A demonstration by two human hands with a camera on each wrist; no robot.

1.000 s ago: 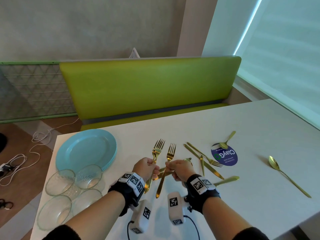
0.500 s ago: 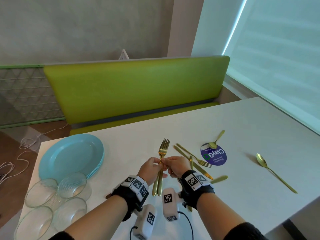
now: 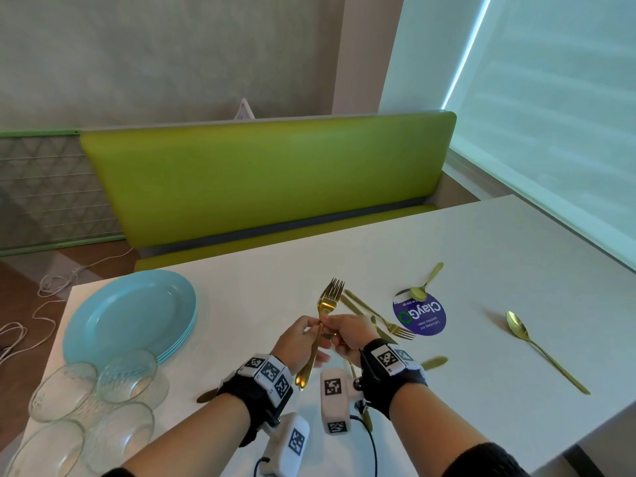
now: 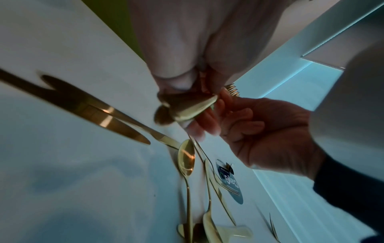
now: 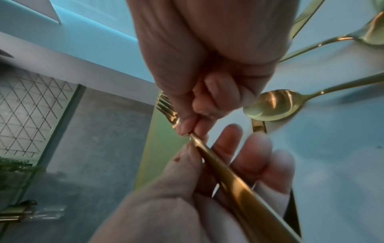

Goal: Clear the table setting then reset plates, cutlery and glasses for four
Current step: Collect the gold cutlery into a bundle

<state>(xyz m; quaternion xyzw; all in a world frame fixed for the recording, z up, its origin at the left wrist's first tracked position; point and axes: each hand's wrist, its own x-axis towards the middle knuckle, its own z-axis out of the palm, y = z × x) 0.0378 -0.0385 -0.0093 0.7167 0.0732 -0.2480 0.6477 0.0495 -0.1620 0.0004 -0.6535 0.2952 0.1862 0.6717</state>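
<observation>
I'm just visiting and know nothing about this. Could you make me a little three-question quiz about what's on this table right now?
1. True or false: both hands hold the gold forks upright above the table.
2. What lies on the round purple sticker? A) a knife B) the bowl of a small spoon C) a glass bowl
3. The glass bowls sit just in front of the stack of ____ plates.

Key: 1. True: the left hand and right hand both pinch the handles. 2. B. 3. Blue.
</observation>
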